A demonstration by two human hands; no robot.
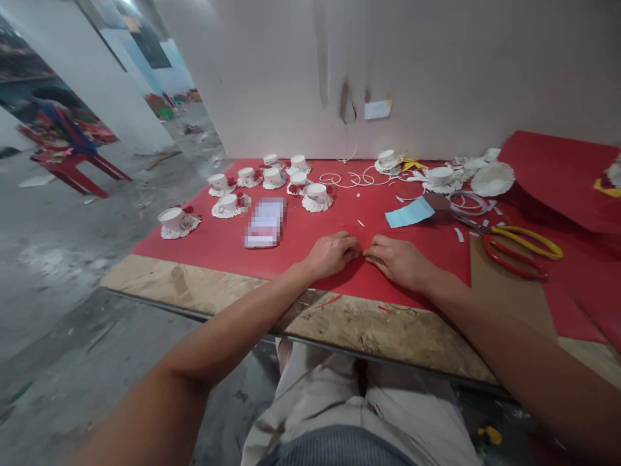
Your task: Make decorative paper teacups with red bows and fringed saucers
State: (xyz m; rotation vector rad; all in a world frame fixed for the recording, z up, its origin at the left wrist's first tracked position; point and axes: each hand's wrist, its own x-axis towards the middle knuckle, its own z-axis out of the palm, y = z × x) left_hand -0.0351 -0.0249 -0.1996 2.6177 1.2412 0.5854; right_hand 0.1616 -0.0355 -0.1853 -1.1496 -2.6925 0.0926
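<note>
Over the red sheet (291,265), near the table's front edge, my left hand (334,255) and my right hand (395,260) almost meet at the fingertips. Both are closed in a pinch. Whatever lies between the fingers is too small or hidden to make out. A phone (265,223) lies to the left of my left hand. Just beyond my right hand is a light blue paper strip (410,212). Several white cup-shaped pieces with frilled rims, one of them a white frilled cup (317,195), stand on the sheet at the left and back.
Scissors (521,249) with one red and one yellow handle lie on brown cardboard (509,294) at right. Thin white coils (469,203) and paper scraps are scattered behind my hands. A pale wall (291,77) closes off the back. A red chair (72,165) stands far left.
</note>
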